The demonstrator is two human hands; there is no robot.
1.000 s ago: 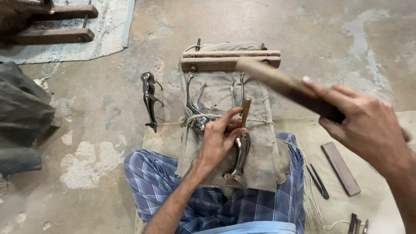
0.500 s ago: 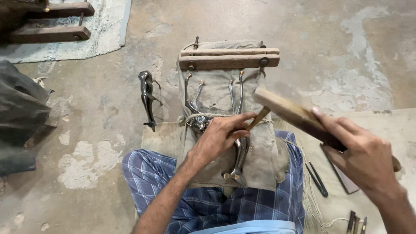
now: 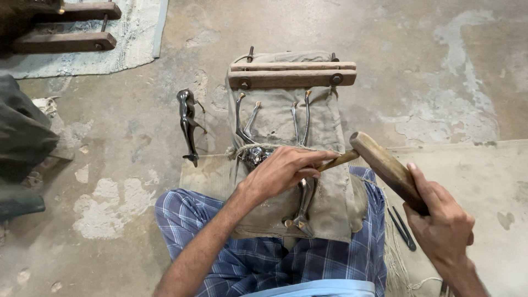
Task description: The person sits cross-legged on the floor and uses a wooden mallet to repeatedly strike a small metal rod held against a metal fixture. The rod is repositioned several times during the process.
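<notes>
Wooden and round-headed, the mallet (image 3: 385,165) slants from the right hand (image 3: 443,225) up toward the middle of the view; that hand is clamped around the lower end of its handle, and the mallet's head sits right at the rear end of a small wooden-handled chisel (image 3: 336,160), touching it or very nearly (the exact contact is too fine to tell); the left hand (image 3: 280,170) is closed around the chisel, fingers curled over it, and rests on a dark metal piece (image 3: 301,206) that lies on a khaki canvas cloth (image 3: 330,209); the cloth drapes over the person's lap, which is covered in blue checked fabric (image 3: 242,258), and runs forward to a clamp of two wooden bars (image 3: 291,74) bolted together on the concrete floor (image 3: 429,55); several thin curved metal rods (image 3: 245,118) lie on the cloth between the clamp and the left hand; a cord (image 3: 242,149) crosses the cloth just beside that hand; left of the cloth, apart from it, a dark metal figurine (image 3: 188,124) lies on the floor; near the right hand, two slim dark tools (image 3: 402,228) rest side by side on a pale mat (image 3: 495,181); a dark bundle of cloth (image 3: 22,143) sits at the left edge, and wooden beams (image 3: 66,41) lie on a worn rug (image 3: 132,44) at the top left.
</notes>
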